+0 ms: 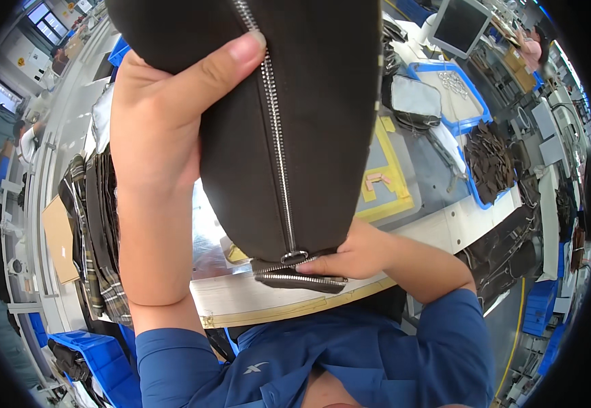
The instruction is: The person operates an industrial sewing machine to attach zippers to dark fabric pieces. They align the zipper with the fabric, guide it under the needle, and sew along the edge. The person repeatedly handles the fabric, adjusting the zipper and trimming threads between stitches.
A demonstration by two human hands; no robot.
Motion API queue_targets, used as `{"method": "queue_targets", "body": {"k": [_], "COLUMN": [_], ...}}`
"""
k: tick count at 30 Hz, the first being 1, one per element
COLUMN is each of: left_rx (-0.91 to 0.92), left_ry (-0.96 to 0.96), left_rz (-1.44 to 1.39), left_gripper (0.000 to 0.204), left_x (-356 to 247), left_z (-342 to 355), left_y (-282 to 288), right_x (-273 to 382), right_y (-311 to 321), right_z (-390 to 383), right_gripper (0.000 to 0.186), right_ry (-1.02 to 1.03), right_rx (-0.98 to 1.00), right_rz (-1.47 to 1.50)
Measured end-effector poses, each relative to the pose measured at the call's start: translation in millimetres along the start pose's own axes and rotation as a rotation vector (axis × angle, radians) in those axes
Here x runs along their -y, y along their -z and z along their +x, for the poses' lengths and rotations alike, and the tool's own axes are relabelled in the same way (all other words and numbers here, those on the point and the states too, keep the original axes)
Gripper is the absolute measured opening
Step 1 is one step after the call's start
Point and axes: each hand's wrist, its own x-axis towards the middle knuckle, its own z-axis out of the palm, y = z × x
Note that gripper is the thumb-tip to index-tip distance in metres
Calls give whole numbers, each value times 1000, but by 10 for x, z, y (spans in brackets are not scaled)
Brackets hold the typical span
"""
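Note:
A dark fabric bag piece (329, 122) is held up close in front of me, above the worktable. A silver metal zipper (278, 136) runs down its length, its teeth joined along the visible stretch. My left hand (162, 119) grips the piece's left side, thumb pressed on the fabric beside the zipper and fingers hidden behind. At the lower end, my right hand (356, 255) pinches the bag piece near a small metal ring (294, 257). Below the ring, a folded-over end (302, 279) shows more zipper teeth. The right fingers are mostly hidden behind the fabric.
Stacked plaid and dark fabric pieces (101, 224) lie left, beside a cardboard sheet (58, 238). A yellow-edged template (404, 187) lies behind the bag piece. Blue-rimmed trays (484, 112) and a monitor (462, 27) stand at right. A blue bin (108, 353) is lower left. Other people work farther off.

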Motion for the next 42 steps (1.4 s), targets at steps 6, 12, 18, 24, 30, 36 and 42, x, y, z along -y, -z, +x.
{"method": "queue_targets", "body": {"k": [6, 12, 18, 24, 30, 36, 42], "left_rx": [124, 142, 261, 151, 244, 290, 452], "left_ry": [350, 518, 430, 346, 457, 438, 59], "left_rz": [-22, -95, 218, 109, 69, 169, 475], "left_gripper": [24, 27, 22, 25, 46, 39, 30], "left_x": [273, 785, 860, 798, 825, 815, 795], "left_z": [-73, -448, -727, -740, -854, -848, -933], "left_y": [161, 301, 285, 212, 129, 181, 195], "right_x": [51, -159, -31, 97, 140, 183, 493], "right_y": [-148, 176, 697, 621, 665, 818, 844], "right_z": [-385, -300, 523, 621, 487, 379, 296], "right_gripper": [42, 54, 36, 22, 21, 33, 54], "right_ry": [-149, -397, -38, 74, 173, 210, 15], "right_rx": [108, -58, -411, -445, -522, -325, -161], "right_rz": [189, 302, 296, 96, 193, 18, 456]}}
